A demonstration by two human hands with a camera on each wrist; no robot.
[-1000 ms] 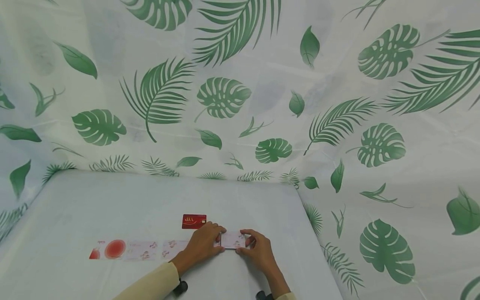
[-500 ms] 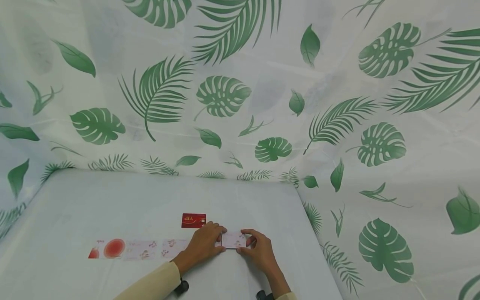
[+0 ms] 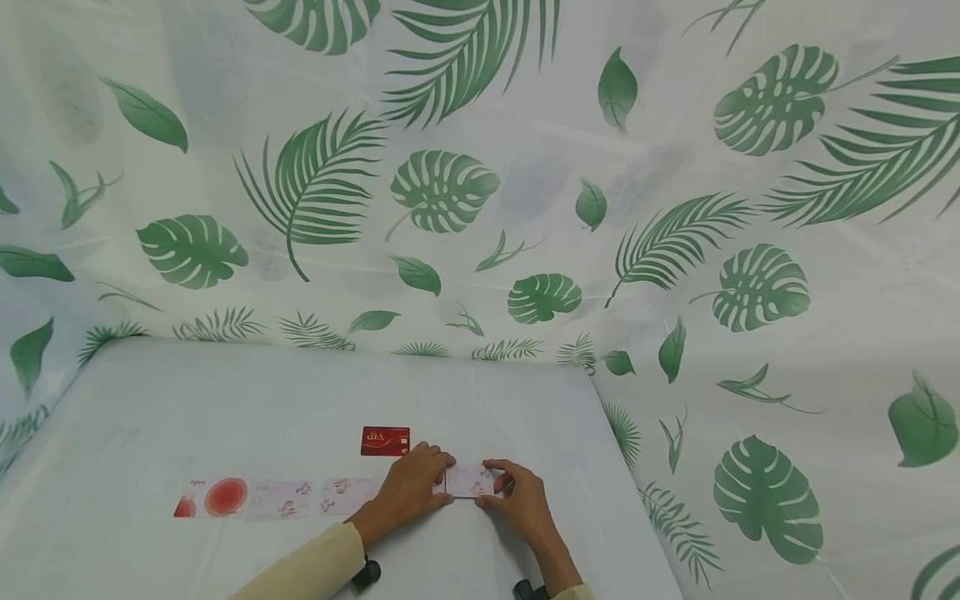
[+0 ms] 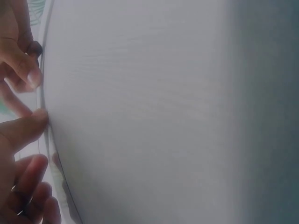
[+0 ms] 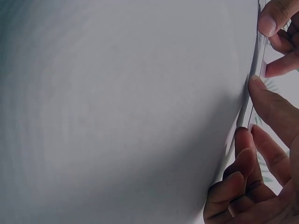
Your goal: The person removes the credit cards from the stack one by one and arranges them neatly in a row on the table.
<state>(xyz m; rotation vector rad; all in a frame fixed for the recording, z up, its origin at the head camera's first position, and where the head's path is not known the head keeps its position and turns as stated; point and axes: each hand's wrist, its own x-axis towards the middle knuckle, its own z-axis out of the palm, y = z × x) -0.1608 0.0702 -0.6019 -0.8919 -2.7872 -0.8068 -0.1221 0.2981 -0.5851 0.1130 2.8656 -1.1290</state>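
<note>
In the head view, a pale pink card (image 3: 470, 481) with a small floral print lies flat between both hands, low over or on the white table. My left hand (image 3: 405, 487) holds its left end, thumb at the near edge and fingers at the far edge. Opposite, my right hand (image 3: 522, 500) pinches the right end the same way. Another pale pink sliver shows inside the left hand's grip; whether it is a separate card I cannot tell. Both wrist views show the left thumb (image 4: 28, 130) and right thumb (image 5: 271, 105) near the table's edge line.
Left of the hands runs a row of flat cards: one with a red circle (image 3: 226, 497), a pale floral one (image 3: 280, 499) and another floral one (image 3: 347, 495) partly behind the left hand. Beyond lies a red VIP card (image 3: 386, 441). Leaf-patterned cloth (image 3: 450, 267) surrounds the white table (image 3: 262, 400).
Both hands keep their hold. The card has crept slightly to the right relative to the row and the VIP card. The head view has shifted a little.
</note>
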